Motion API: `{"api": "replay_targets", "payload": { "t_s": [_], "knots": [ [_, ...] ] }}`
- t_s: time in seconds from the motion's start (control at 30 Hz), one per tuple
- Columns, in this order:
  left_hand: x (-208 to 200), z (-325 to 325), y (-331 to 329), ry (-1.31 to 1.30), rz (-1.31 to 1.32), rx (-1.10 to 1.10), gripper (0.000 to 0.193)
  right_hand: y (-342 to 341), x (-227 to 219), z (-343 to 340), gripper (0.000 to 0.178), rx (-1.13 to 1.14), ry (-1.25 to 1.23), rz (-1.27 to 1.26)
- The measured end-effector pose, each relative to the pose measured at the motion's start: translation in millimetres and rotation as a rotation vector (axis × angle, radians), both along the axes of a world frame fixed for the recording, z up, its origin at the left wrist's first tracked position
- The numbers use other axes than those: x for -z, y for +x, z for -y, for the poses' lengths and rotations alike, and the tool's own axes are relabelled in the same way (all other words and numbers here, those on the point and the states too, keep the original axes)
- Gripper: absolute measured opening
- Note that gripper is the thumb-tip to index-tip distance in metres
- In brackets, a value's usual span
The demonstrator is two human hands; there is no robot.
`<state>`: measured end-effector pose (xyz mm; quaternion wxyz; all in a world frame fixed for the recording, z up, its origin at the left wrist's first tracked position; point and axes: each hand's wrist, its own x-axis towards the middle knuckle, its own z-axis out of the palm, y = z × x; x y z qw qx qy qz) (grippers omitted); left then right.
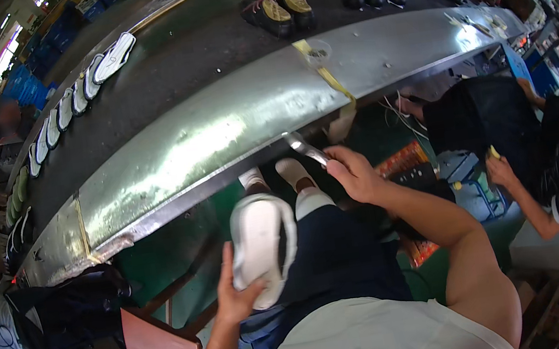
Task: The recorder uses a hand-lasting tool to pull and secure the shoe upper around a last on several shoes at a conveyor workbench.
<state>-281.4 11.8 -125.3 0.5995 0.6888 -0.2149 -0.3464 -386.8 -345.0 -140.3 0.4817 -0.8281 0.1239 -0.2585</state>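
My left hand (239, 293) grips a white shoe sole (257, 238) above my lap, thumb across its lower end and fingers along its side. The sole is tilted so that its long, slightly hollow face shows, with a raised rim along the right. My right hand (352, 175) is closed around a shiny metal tool (304, 148), whose exact kind I cannot make out. The tool's curved end points up and left, close to the metal edge of the bench (183, 152). Tool and sole are apart.
A row of white soles or shoes (77, 97) lies on the dark belt (184, 52) at the left. Brown-and-black shoes (278, 12) stand at the back. A small clear dish (318, 53) sits on the metal ledge. People work on both sides; a pinkish board (163, 344) is lower left.
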Motion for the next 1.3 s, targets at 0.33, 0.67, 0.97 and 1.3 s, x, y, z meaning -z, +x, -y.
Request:
{"api": "replay_targets", "payload": {
  "t_s": [0.33,0.67,0.97,1.3],
  "knots": [
    [41.1,115.3,-49.4,0.607,0.631,0.741,0.095,-155.8,35.9,-60.0,0.039,0.121,1.049,-0.328],
    [40.1,119.7,-15.1,-0.218,-0.173,0.133,0.065,-162.9,-1.7,-67.5,0.029,-0.180,0.635,-0.347],
    [48.9,43.9,-26.4,-0.343,-0.155,-0.058,0.055,-126.1,-16.4,-102.4,0.038,-0.550,0.566,-0.692],
    [39.8,27.7,-24.3,-0.213,-0.016,-0.038,0.057,-76.5,-29.9,-115.3,0.029,-0.623,0.919,-0.677]
  ]
}}
